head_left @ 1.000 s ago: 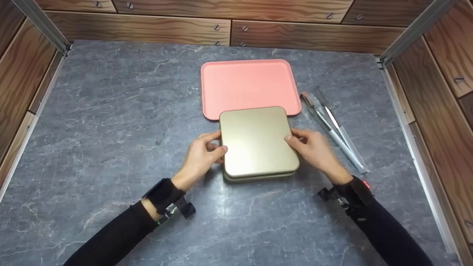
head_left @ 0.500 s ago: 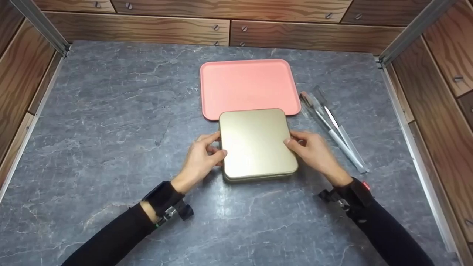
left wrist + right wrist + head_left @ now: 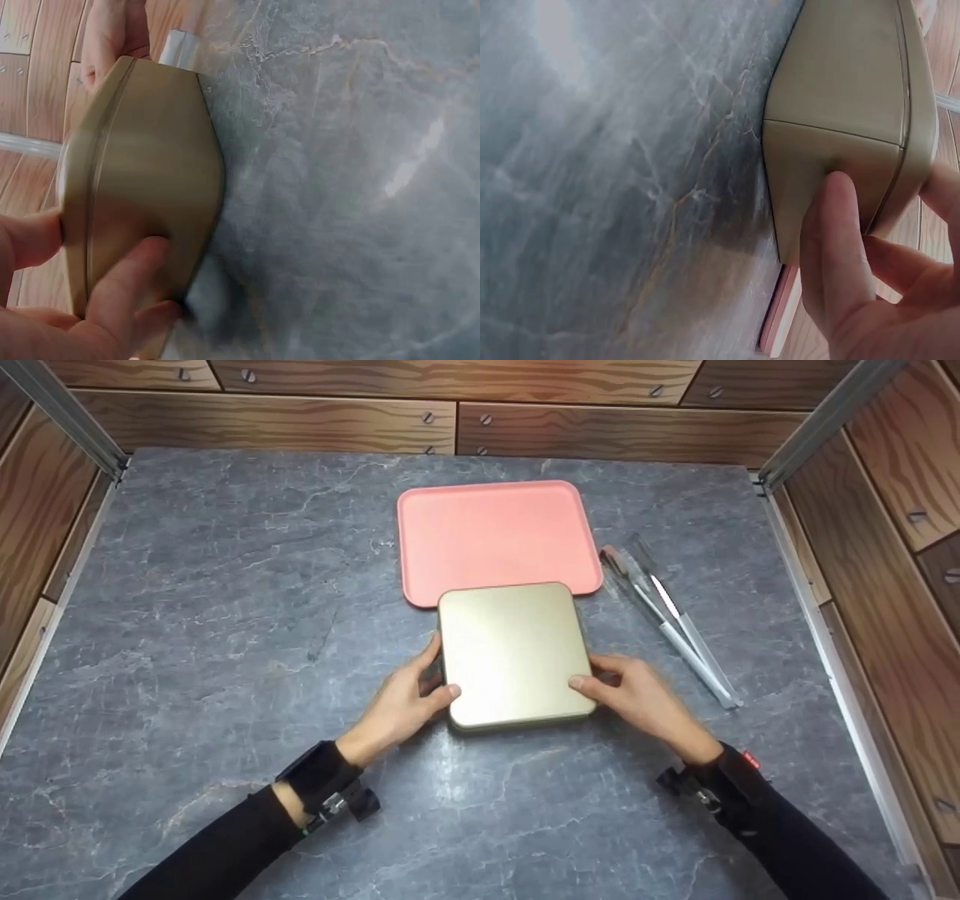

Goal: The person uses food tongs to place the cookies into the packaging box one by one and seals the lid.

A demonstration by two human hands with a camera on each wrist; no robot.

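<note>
A gold rectangular metal tin [image 3: 516, 654] with its lid on lies on the table in front of me. My left hand [image 3: 405, 701] holds its left side, thumb on the lid's edge and fingers against the wall. On the opposite side my right hand [image 3: 637, 694] grips it the same way, near the front corner. In the left wrist view the lid seam runs along the tin [image 3: 154, 150], and the fingers touch the wall below it. The right wrist view has fingertips pressed to the tin's wall [image 3: 832, 82]. Whatever is inside is hidden.
Behind the tin lies a pink tray [image 3: 491, 536], its front edge partly covered from view. To the right, two utensils, a spoon [image 3: 660, 619] and a fork [image 3: 679, 607], lie in clear wrapping. Wood-patterned walls [image 3: 337, 424] enclose the grey marbled table [image 3: 225, 585].
The lid, sitting slightly askew with a gap at the front right, now lies level on the tin. Both hands have slid toward its near end. The view has shifted slightly.
</note>
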